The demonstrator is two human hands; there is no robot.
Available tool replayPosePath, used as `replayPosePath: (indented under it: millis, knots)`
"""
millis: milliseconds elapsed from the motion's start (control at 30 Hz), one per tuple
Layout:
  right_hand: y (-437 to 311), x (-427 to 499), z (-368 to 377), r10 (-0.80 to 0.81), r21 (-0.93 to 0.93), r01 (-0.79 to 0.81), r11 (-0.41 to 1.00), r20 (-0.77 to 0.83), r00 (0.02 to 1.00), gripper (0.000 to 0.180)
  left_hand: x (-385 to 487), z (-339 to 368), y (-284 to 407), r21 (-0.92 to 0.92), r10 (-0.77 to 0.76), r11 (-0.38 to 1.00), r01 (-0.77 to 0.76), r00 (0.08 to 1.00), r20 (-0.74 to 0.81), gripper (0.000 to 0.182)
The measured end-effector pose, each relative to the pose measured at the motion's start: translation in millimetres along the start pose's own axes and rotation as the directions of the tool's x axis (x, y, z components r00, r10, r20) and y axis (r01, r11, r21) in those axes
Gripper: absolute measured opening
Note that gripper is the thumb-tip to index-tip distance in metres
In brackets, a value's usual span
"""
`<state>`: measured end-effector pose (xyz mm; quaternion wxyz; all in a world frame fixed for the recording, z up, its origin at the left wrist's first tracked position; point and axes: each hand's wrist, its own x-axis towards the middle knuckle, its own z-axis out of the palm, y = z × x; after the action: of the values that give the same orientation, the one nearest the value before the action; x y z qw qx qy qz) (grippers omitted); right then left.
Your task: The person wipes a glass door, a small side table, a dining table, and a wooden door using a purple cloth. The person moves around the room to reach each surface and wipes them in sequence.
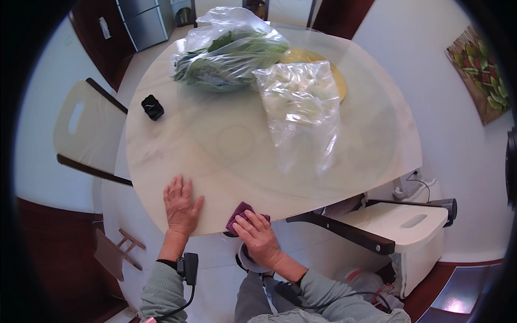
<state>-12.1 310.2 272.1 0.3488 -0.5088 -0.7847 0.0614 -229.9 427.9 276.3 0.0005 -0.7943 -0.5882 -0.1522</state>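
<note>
My left hand lies flat on the near left part of a pale marble-look table, fingers spread and pointing away from me. To its right, my right hand has its fingers over a folded purple cloth at the table's near edge. Part of the cloth is hidden under those fingers. Farther off, a clear plastic bag of leafy green vegetables rests on the round glass turntable. A second clear bag with pale contents lies beside it, partly over a round yellow mat or plate.
A small black object sits on the table's left side. One chair stands at the left, another at the lower right. A small folding stool is at the lower left. Plastic bags lie on the floor at the right.
</note>
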Motion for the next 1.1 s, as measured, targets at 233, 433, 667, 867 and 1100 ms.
replayPosePath:
  millis: [233,433,667,867,1100]
  knots:
    - [102,-37,-94,0.162,-0.273,-0.197,0.942,-0.145,0.976,0.038,0,1,0,-0.018,0.012,1.0,-0.012,1.0,-0.016,0.059]
    - [104,-79,-84,0.594,0.091,-0.64,0.763,-0.489,0.639,0.037,1,-1,-1,-0.04,0.024,0.999,-0.025,1.0,-0.02,0.058]
    - [125,-58,-57,0.978,0.984,-0.079,0.157,-0.166,-0.124,0.044,2,-1,-1,-0.021,0.048,0.999,-0.048,0.999,-0.008,0.058]
    - [85,-27,-11,0.972,0.967,-0.18,0.179,-0.202,-0.121,0.045,0,0,-2,-0.008,0.067,0.998,-0.067,0.998,0.015,0.059]
    - [-37,17,68,0.951,0.878,-0.375,0.297,-0.306,0.037,0.047,1,-1,-3,-0.026,0.152,0.988,-0.151,0.987,0.056,0.062]
